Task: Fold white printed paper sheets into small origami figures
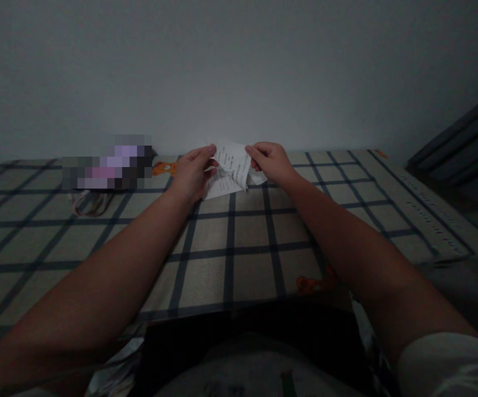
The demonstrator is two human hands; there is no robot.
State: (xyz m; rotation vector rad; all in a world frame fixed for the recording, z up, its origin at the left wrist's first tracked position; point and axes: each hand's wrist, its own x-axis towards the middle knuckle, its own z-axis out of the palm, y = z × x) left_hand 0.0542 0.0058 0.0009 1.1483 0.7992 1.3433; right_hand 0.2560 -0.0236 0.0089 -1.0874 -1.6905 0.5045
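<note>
A white sheet of paper (232,165) with dark printed lines is held up between my two hands over the far part of the table. It looks creased, and its lower right corner curls. My left hand (194,170) pinches its left edge, thumb on top, with other fingers partly behind it. At the upper right edge, my right hand (272,161) grips the sheet between thumb and curled fingers. Another pale paper part shows below the right hand; whether it belongs to the same sheet I cannot tell.
A checked tablecloth (205,275) with orange bear prints covers the table, which meets a plain wall (239,71). At the left lies a blurred-out purple and dark object (117,165) with a looped cord or strap (92,204) in front. Dark ridged material (462,149) stands at the right.
</note>
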